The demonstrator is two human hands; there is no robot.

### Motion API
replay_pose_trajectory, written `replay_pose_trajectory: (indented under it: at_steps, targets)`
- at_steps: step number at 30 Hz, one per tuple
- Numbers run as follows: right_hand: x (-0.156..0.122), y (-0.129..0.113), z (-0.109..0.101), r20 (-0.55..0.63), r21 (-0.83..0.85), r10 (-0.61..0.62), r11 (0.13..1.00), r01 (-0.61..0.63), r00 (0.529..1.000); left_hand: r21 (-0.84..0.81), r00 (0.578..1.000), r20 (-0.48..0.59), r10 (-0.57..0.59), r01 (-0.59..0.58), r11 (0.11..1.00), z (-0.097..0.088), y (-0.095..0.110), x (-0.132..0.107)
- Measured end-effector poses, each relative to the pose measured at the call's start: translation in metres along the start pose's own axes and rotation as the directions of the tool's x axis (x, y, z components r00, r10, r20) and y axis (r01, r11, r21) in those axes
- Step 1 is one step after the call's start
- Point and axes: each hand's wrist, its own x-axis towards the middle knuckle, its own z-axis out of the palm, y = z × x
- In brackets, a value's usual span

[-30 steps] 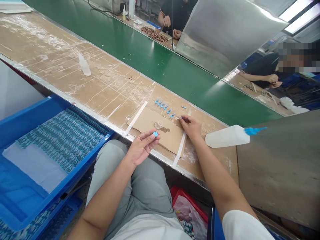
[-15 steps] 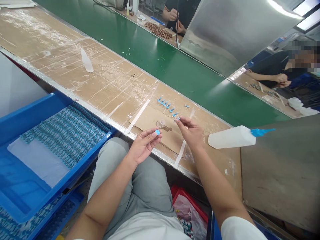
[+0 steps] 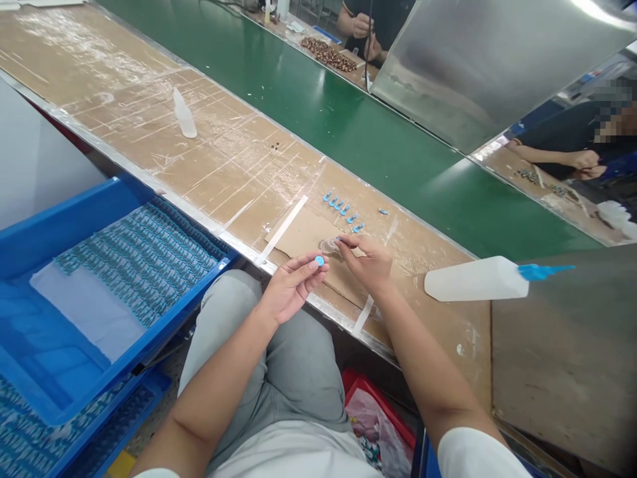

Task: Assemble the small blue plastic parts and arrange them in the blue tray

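Between the thumb and fingers of my left hand (image 3: 293, 285) is a small round blue disc (image 3: 319, 261), held over the table's front edge. My right hand (image 3: 368, 263) pinches a small blue part (image 3: 339, 239), mostly covered by the fingertips. That part is right at a small clear cup (image 3: 327, 246) on a cardboard sheet (image 3: 298, 234); whether it touches the cup I cannot tell. Beyond the cardboard lie several small blue parts (image 3: 343, 209) in a slanting row. Another little blue piece (image 3: 383, 211) lies apart, to their right.
A white bottle with a blue nozzle (image 3: 475, 280) lies on the right; a smaller white bottle (image 3: 184, 116) is at left. Behind the table runs a green belt (image 3: 318, 113). A blue tray (image 3: 74, 206) with rows of blue parts stands left. Co-workers' hands (image 3: 363, 30) show across the belt.
My right hand has moved left with the small blue part, from the near end of the row to the clear cup. My left hand still holds the disc. The view has shifted slightly.
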Motion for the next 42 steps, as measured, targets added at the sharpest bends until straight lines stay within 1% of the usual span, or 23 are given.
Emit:
replay_pose_trajectory:
  at_steps: [3, 8, 10, 12, 14, 15, 17, 19, 21, 22, 23, 25, 28, 33, 39, 42]
  targets:
    - [0.000, 0.001, 0.001, 0.007, -0.024, -0.007, 1.000, 0.007, 1.000, -0.010, 1.000, 0.000, -0.001, 0.001, 1.000, 0.001, 0.000, 0.000]
    - [0.001, -0.001, 0.001, 0.042, -0.045, 0.034, 0.998, -0.032, 0.999, -0.029, 0.999, -0.038, -0.007, 0.006, 1.000, 0.002, 0.000, 0.001]
    - [0.001, -0.004, 0.000, 0.003, -0.004, 0.050, 0.999, -0.050, 0.999, -0.030, 0.999, -0.044, -0.003, 0.002, 1.000, 0.001, -0.001, 0.002]
    - [0.000, -0.007, -0.001, -0.075, 0.065, 0.080, 0.995, -0.075, 0.994, -0.024, 0.999, -0.040, 0.006, -0.007, 1.000, 0.000, -0.001, 0.003]
    - [-0.001, -0.011, -0.001, -0.136, 0.160, 0.130, 0.981, -0.108, 0.982, -0.015, 0.999, -0.036, 0.021, -0.022, 1.000, 0.000, -0.001, 0.003]
    - [-0.003, -0.014, -0.001, -0.145, 0.212, 0.166, 0.968, -0.133, 0.975, -0.010, 0.999, -0.037, 0.029, -0.029, 1.000, 0.001, -0.001, 0.003]
    - [-0.005, -0.021, -0.002, -0.134, 0.339, 0.269, 0.917, -0.211, 0.954, -0.001, 0.998, -0.045, 0.037, -0.037, 0.999, 0.001, -0.001, 0.002]
    - [-0.009, -0.032, -0.003, -0.108, 0.479, 0.391, 0.826, -0.297, 0.914, 0.004, 0.998, -0.050, 0.039, -0.039, 0.999, 0.002, -0.001, 0.002]
    - [-0.014, -0.046, -0.005, -0.096, 0.586, 0.478, 0.736, -0.339, 0.873, 0.006, 0.998, -0.041, 0.043, -0.043, 0.999, 0.002, -0.002, 0.002]
    - [-0.017, -0.054, -0.006, -0.090, 0.618, 0.496, 0.708, -0.342, 0.864, 0.008, 0.998, -0.035, 0.047, -0.047, 0.999, 0.002, -0.003, 0.002]
    - [-0.020, -0.061, -0.007, -0.086, 0.635, 0.497, 0.695, -0.337, 0.863, 0.010, 0.998, -0.028, 0.051, -0.051, 0.999, 0.002, -0.004, 0.002]
    - [-0.026, -0.074, -0.008, -0.087, 0.642, 0.477, 0.698, -0.317, 0.875, 0.019, 0.998, -0.013, 0.059, -0.059, 0.998, 0.001, -0.005, 0.001]
    - [-0.035, -0.086, -0.008, -0.071, 0.643, 0.448, 0.703, -0.302, 0.891, 0.048, 0.998, 0.010, 0.067, -0.067, 0.997, 0.001, -0.007, 0.001]
    - [-0.040, -0.092, -0.004, -0.050, 0.670, 0.452, 0.676, -0.306, 0.890, 0.047, 0.994, 0.014, 0.106, -0.107, 0.993, 0.001, -0.007, 0.000]
    - [-0.038, -0.094, -0.001, -0.065, 0.652, 0.455, 0.693, -0.307, 0.888, 0.056, 0.995, -0.002, 0.095, -0.095, 0.994, 0.000, -0.006, -0.001]
    - [-0.039, -0.095, -0.001, -0.078, 0.659, 0.451, 0.693, -0.294, 0.889, 0.056, 0.995, 0.008, 0.101, -0.101, 0.993, -0.001, -0.006, -0.001]
